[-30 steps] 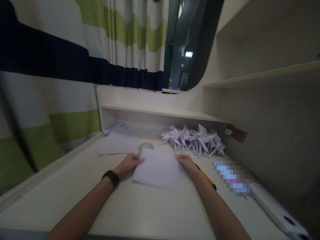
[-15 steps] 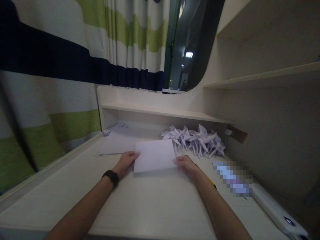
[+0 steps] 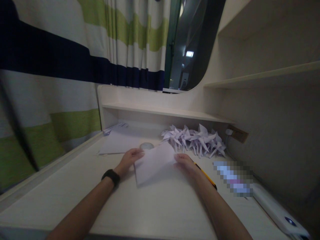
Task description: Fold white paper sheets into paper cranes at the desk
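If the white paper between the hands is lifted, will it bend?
Probably floppy: the paper looks thin, and the left hand and right hand each hold an edge. Likely very light; it may slide on the smooth desk.

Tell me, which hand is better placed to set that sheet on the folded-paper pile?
Likely the right. The right hand holds the sheet on the side nearest the pile, just behind it; the left hand holds the far side.
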Demonstrator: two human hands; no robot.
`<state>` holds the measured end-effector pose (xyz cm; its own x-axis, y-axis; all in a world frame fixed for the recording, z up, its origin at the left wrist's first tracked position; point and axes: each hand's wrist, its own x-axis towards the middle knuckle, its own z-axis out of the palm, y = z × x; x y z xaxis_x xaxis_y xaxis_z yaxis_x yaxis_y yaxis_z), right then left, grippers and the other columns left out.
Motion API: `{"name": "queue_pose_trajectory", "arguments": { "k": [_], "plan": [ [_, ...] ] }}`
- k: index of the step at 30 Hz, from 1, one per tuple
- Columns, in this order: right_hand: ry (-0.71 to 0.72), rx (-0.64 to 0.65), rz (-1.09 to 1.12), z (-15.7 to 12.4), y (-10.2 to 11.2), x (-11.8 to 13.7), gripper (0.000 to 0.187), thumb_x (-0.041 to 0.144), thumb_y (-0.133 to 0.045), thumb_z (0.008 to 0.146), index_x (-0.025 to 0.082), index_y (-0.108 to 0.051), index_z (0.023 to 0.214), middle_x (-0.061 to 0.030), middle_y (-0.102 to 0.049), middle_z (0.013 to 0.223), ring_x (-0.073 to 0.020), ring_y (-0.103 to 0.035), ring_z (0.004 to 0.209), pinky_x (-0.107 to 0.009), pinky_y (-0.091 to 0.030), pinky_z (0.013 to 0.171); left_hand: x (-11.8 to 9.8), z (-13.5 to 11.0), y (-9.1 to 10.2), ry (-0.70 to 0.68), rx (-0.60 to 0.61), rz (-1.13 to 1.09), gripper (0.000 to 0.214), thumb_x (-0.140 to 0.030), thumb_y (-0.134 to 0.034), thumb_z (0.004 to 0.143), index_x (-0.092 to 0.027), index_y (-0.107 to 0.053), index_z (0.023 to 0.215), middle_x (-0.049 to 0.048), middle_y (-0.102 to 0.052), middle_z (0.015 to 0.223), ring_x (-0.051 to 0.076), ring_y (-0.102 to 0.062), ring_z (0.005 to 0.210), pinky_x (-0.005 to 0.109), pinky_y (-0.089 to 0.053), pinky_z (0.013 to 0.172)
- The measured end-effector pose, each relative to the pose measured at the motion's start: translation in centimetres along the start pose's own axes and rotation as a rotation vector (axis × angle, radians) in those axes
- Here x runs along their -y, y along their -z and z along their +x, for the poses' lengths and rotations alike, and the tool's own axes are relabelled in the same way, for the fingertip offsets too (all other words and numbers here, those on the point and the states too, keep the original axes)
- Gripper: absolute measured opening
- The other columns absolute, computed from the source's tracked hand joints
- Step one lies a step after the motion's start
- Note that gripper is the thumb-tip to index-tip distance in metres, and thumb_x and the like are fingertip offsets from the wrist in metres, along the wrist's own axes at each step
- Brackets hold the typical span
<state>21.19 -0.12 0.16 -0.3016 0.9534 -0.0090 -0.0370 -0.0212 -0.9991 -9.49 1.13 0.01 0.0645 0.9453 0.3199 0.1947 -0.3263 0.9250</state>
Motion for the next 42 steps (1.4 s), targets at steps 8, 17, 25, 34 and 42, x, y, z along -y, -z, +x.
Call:
{"name": "queue_pose_trajectory", "arguments": {
  "k": [8, 17, 25, 34, 42],
  "plan": [
    [-0.006, -0.001, 0.061, 0.1, -0.8, -0.5, 0.04, 0.054, -0.073, 0.069, 0.016, -0.063, 0.071, -0.0057, -0.068, 0.063, -0.0142, -0.06, 0.051, -0.023, -0.043, 0.046, -2.9, -2.5, -2.8, -0.492, 0.22, 0.491, 0.054, -0.05, -0.075, 0.067, -0.024, -0.066, 0.114, 0.0105, -0.06, 0.127, 0.031, -0.051, 0.119, 0.047, -0.033, 0.105],
    [0.038, 0.051, 0.123, 0.5, -0.4, -0.9, 0.038, 0.052, -0.075, 0.068, 0.015, -0.064, 0.072, -0.0045, -0.068, 0.064, -0.0099, -0.055, 0.046, -0.02, -0.04, 0.044, -2.5, -3.8, -4.3, -0.442, 0.278, 0.496, 0.039, -0.047, -0.064, 0.079, -0.024, -0.068, 0.111, 0.01, -0.068, 0.114, 0.03, -0.061, 0.106, 0.045, -0.041, 0.096],
    [0.051, 0.074, 0.154, 0.5, -0.8, -1.0, 0.035, 0.049, -0.072, 0.073, 0.016, -0.065, 0.073, -0.0042, -0.068, 0.064, -0.0093, -0.054, 0.046, -0.02, -0.04, 0.045, -2.5, -4.3, -5.1, -0.512, 0.276, 0.656, 0.038, -0.043, -0.052, 0.089, -0.021, -0.064, 0.117, 0.0122, -0.067, 0.117, 0.029, -0.06, 0.107, 0.042, -0.041, 0.095],
    [0.008, 0.064, 0.114, 0.8, 1.2, -1.6, 0.035, 0.048, -0.076, 0.066, 0.016, -0.063, 0.071, -0.0046, -0.068, 0.064, -0.0116, -0.058, 0.049, -0.02, -0.04, 0.045, -3.4, -3.9, -3.6, -0.349, 0.031, 0.7, 0.031, -0.04, -0.05, 0.088, -0.025, -0.076, 0.084, 0.0084, -0.074, 0.083, 0.026, -0.065, 0.076, 0.032, -0.038, 0.069],
    [0.007, -0.11, 0.124, 1.7, 3.0, -2.6, 0.031, 0.039, -0.08, 0.063, 0.015, -0.06, 0.064, 0.0005, -0.061, 0.055, -0.009, -0.052, 0.045, -0.02, -0.04, 0.044, -6.6, -4.6, -2.6, -0.394, -0.093, 0.798, 0.037, -0.05, -0.057, 0.082, -0.022, -0.072, 0.064, 0.0058, -0.066, 0.058, 0.019, -0.054, 0.053, 0.027, -0.024, 0.055]
  ]
}}
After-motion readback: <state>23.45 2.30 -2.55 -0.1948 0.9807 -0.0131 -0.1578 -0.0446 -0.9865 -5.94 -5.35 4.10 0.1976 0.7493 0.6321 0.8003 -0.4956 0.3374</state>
